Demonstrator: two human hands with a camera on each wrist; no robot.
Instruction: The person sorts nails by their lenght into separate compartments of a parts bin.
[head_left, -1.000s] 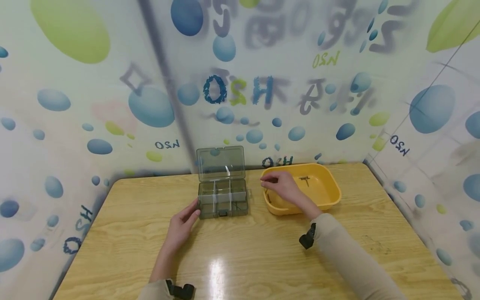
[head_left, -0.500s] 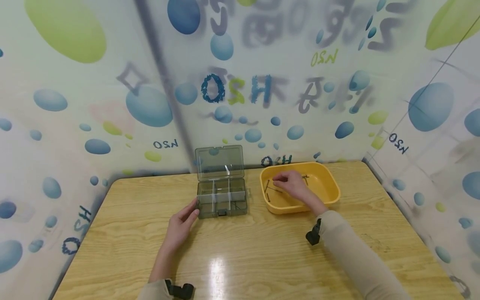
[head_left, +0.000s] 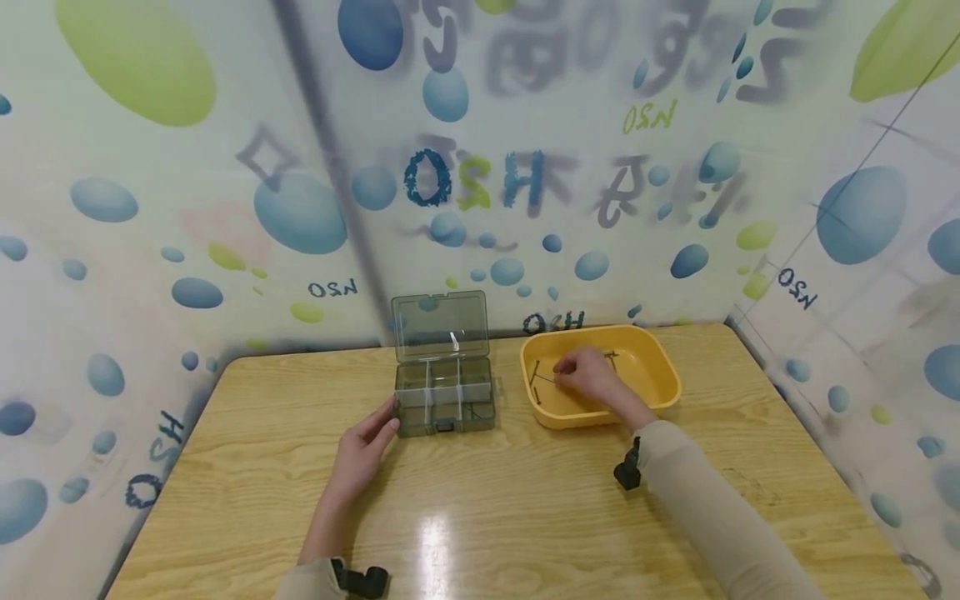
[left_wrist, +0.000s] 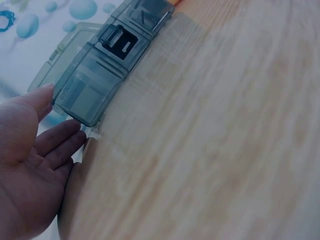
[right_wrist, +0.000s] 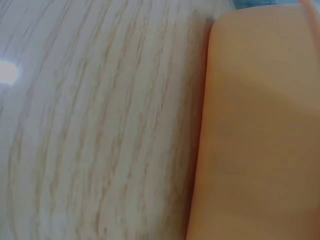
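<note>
In the head view my right hand (head_left: 590, 377) reaches down into the yellow tray (head_left: 663, 400), its thumb and fingers pinching one end of a thin dark screw (head_left: 545, 378). More slim dark screws (head_left: 534, 372) lie along the tray's left side, and others are partly behind the hand. My left hand (head_left: 357, 456) rests with loosely extended fingers against the left side of a smoky clear compartment box (head_left: 444, 392); the left wrist view shows its fingertips at the box's corner (left_wrist: 87, 95). The box stands with its lid raised, and a few dark pieces show in its front right compartment.
Both containers stand on a wooden table (head_left: 517, 508), near its back edge, with a gap between them. Behind rises a wall (head_left: 487, 250) patterned with blue and green drops. The right wrist view shows mostly the tray's outer side (right_wrist: 260, 125).
My right hand has moved from over the tray's left rim rightward and down to the screw inside the tray. The left hand has stayed at the box.
</note>
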